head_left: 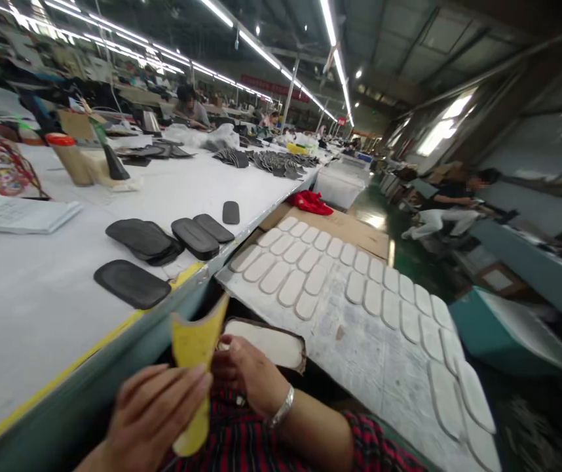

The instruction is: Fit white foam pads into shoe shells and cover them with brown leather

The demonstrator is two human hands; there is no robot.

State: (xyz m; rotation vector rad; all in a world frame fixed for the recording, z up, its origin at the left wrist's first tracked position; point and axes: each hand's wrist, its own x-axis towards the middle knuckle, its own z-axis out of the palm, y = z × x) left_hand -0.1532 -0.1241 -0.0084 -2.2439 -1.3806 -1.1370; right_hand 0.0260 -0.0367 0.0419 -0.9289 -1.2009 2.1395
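Between the curled fingers (183,387) of the left hand (156,413) stands a yellow backing sheet (193,357), pinched upright and bent at its top. Just right of those fingers, the right hand (246,373) closes its fingertips on the near end of a white insole (271,342), which lies past both hands. Beyond the fingers, white insole pieces (310,262) lie in rows on a grey board (359,341); to their left, black soles (163,242) rest on the white table (25,301).
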